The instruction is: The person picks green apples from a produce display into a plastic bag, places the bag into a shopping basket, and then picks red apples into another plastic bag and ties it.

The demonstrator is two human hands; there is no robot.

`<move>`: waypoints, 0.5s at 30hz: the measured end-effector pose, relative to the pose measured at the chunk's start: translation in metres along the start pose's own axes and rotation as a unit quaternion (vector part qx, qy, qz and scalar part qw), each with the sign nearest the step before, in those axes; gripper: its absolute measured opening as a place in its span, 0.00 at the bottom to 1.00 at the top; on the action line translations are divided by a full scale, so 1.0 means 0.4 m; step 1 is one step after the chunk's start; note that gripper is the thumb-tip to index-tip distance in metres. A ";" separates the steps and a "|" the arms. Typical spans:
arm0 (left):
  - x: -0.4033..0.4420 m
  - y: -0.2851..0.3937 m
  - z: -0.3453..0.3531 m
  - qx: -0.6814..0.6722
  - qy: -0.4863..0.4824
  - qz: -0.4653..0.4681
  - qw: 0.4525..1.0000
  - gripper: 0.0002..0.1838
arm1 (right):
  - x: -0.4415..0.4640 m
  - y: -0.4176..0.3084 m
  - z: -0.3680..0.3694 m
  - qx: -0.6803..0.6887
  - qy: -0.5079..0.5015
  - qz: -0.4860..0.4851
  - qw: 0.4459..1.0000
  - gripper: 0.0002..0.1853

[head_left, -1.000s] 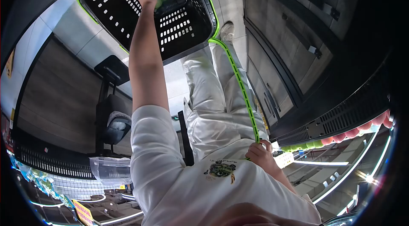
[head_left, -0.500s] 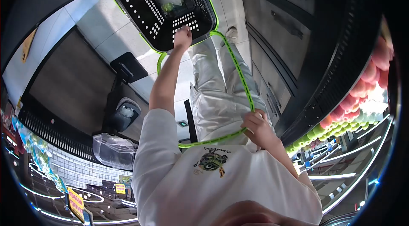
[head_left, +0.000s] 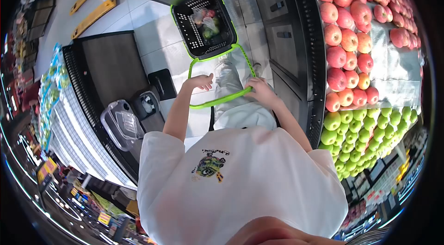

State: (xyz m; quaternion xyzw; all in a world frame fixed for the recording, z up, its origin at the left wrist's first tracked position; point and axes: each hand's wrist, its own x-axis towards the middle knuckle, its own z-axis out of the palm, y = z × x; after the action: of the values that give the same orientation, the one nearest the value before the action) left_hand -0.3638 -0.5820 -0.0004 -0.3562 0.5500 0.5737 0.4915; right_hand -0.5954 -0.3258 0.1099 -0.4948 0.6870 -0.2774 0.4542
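A black shopping basket (head_left: 182, 25) with a bright green rim sits in front of my legs. Bagged produce (head_left: 210, 27), red and green, lies inside it in clear plastic. My right hand (head_left: 259, 90) is closed around the right side of the basket's long green handle (head_left: 217, 101), which loops back toward my body. My left hand (head_left: 202, 82) is just inside the handle's left side, below the basket's near edge. Its fingers are stretched out and no object shows in it.
Red apples (head_left: 343, 37) and green apples (head_left: 354, 136) fill the display at my right, above dark cabinets (head_left: 286, 37). At left stand a dark shelf unit (head_left: 111, 62) and clear plastic boxes (head_left: 122, 122). A yellow pallet-jack-like frame (head_left: 95, 16) lies at upper left.
My left hand has come back out of the basket toward my body, and its fingers have opened. My right hand stays on the handle. The view has shifted, bringing more apples in.
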 end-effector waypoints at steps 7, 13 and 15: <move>-0.191 0.145 0.319 -0.041 0.254 0.166 0.952 0.54 | -0.001 0.094 0.019 -0.027 0.036 -0.053 0.998 0.16; -0.193 0.106 0.503 0.216 0.564 0.160 0.781 0.28 | -0.015 0.110 0.043 0.076 0.060 -0.067 0.993 0.22; -0.156 0.072 0.518 0.232 0.640 0.186 0.708 0.24 | -0.014 0.115 0.064 0.021 0.135 -0.094 0.986 0.24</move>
State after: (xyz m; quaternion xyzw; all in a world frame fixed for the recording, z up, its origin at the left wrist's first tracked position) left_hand -0.3475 -0.3869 0.0963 -0.4031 0.9035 0.1425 -0.0282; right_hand -0.5915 -0.3023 0.0626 -0.5052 0.6867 -0.3973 0.3396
